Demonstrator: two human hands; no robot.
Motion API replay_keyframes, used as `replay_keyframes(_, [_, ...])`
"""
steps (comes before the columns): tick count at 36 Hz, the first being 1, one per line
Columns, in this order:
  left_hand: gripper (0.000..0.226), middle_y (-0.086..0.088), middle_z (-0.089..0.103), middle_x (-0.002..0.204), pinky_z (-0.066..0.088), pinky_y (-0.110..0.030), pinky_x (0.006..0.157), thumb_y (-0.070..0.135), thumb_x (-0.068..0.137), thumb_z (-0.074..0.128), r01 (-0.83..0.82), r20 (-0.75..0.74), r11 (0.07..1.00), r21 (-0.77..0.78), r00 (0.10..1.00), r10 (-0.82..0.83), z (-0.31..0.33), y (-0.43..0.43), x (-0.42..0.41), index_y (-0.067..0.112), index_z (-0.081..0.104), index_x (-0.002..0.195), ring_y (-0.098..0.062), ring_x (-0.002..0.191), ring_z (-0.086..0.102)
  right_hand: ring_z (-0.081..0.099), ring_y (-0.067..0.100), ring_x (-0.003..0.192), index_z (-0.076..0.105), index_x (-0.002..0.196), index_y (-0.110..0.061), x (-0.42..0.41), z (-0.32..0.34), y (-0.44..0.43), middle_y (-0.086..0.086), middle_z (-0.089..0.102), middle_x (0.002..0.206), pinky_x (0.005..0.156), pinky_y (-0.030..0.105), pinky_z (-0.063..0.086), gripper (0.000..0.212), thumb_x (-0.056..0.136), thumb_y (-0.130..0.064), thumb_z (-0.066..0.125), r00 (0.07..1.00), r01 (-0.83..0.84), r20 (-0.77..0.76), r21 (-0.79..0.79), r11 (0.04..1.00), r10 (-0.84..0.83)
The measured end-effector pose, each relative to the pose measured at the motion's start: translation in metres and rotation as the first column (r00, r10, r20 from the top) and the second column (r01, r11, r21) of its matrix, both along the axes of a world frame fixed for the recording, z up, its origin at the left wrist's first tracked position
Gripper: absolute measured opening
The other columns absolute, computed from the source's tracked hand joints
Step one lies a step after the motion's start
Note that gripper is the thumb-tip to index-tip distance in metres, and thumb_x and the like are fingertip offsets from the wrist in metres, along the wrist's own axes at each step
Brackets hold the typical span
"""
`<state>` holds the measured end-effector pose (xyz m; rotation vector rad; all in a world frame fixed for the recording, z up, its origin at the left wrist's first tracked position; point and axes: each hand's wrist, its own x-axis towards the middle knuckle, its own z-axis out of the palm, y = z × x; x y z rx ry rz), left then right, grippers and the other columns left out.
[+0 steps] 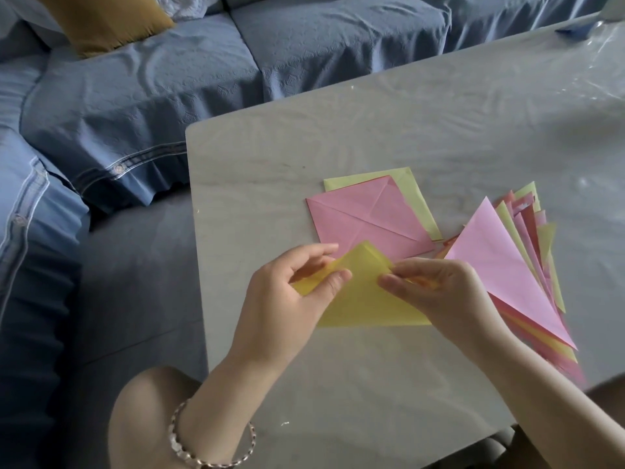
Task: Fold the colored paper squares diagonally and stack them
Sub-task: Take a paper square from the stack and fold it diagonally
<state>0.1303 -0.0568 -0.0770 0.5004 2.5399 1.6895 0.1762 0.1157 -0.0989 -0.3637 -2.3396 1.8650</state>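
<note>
A blue-covered sofa (135, 106) fills the space far beyond the fingertips and off to the left, with a mustard cushion (105, 18) at its back. The pale table (439, 123) lies under both hands and runs away from them to the right.

Just right of the right hand's fingers a fanned stack of folded triangles (500, 258) rests on the table. A pink one lies on top, with pink, yellow and pale green edges showing beneath. Straight beyond the fingertips of both hands lies a pink square (365, 218), flat and marked with diagonal creases. It sits on a pale green square (411, 194) that shows along its far and right sides. There may be more sheets under these, but the view does not settle it.

The yellow paper (365, 299) is held between the two hands, lifted a little over the table, its upper corner overlapping the near edge of the pink square. The left hand (284, 299) pinches its left part, thumb on the near face and curled fingers behind. The right hand (443, 289) pinches the paper's right upper edge between thumb and bunched fingertips. The two thumbs are close together, not touching.

A beaded bracelet (179, 445) circles the left wrist, well back from the fingers.
</note>
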Motion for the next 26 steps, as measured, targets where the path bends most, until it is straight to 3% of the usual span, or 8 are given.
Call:
replay_keyframes(3, [0.027, 0.024, 0.065, 0.074, 0.040, -0.001, 0.067, 0.013, 0.076, 0.073, -0.040, -0.105, 0.998, -0.039, 0.994, 0.036, -0.001, 0.005, 0.004, 0.038, 0.067, 0.086, 0.010, 0.073, 0.061, 0.055, -0.013, 0.055, 0.069, 0.067, -0.023, 0.003, 0.003, -0.004, -0.024, 0.063, 0.056, 0.058, 0.001, 0.036, 0.011, 0.073, -0.015, 0.074, 1.000, -0.005, -0.003, -0.011, 1.000, 0.005])
replay_keyframes(6, [0.022, 0.030, 0.063, 0.071, 0.041, -0.001, 0.065, 0.008, 0.075, 0.073, -0.081, -0.139, 0.997, -0.015, 0.987, 0.079, -0.001, 0.007, 0.007, 0.025, 0.073, 0.087, 0.012, 0.069, 0.061, 0.058, -0.013, 0.060, 0.069, 0.067, -0.027, 0.005, 0.004, -0.008, -0.024, 0.065, 0.061, 0.061, 0.001, 0.038, 0.015, 0.071, -0.014, 0.075, 0.999, 0.034, -0.036, -0.031, 0.999, -0.035])
replay_keyframes(12, [0.018, 0.026, 0.064, 0.082, 0.042, -0.001, 0.069, 0.011, 0.074, 0.074, -0.110, -0.205, 0.993, -0.047, 0.974, 0.098, -0.001, 0.006, 0.012, 0.021, 0.074, 0.090, 0.010, 0.077, 0.063, 0.065, -0.001, 0.069, 0.065, 0.079, -0.023, 0.007, 0.008, -0.014, -0.016, 0.070, 0.072, 0.067, 0.007, 0.046, 0.023, 0.072, -0.003, 0.072, 0.980, 0.083, -0.166, -0.141, 0.987, -0.106])
replay_keyframes(19, [0.019, 0.028, 0.060, 0.079, 0.039, 0.002, 0.067, 0.020, 0.073, 0.070, -0.122, -0.293, 0.989, -0.087, 0.952, 0.091, 0.004, 0.006, 0.015, 0.014, 0.075, 0.090, 0.015, 0.073, 0.060, 0.061, -0.008, 0.061, 0.068, 0.070, -0.029, 0.009, 0.013, -0.021, -0.021, 0.068, 0.064, 0.063, 0.003, 0.042, 0.027, 0.073, -0.002, 0.071, 0.975, 0.114, -0.179, -0.096, 0.989, -0.130])
replay_keyframes(26, [0.022, 0.015, 0.065, 0.078, 0.041, -0.001, 0.067, 0.021, 0.073, 0.069, -0.120, -0.347, 0.982, -0.147, 0.936, 0.062, 0.005, 0.006, 0.017, 0.014, 0.075, 0.093, 0.001, 0.072, 0.060, 0.058, -0.012, 0.058, 0.068, 0.071, -0.027, 0.012, 0.016, -0.023, -0.023, 0.066, 0.061, 0.059, 0.001, 0.039, 0.027, 0.075, 0.000, 0.069, 0.981, 0.121, -0.138, -0.129, 0.984, -0.138])
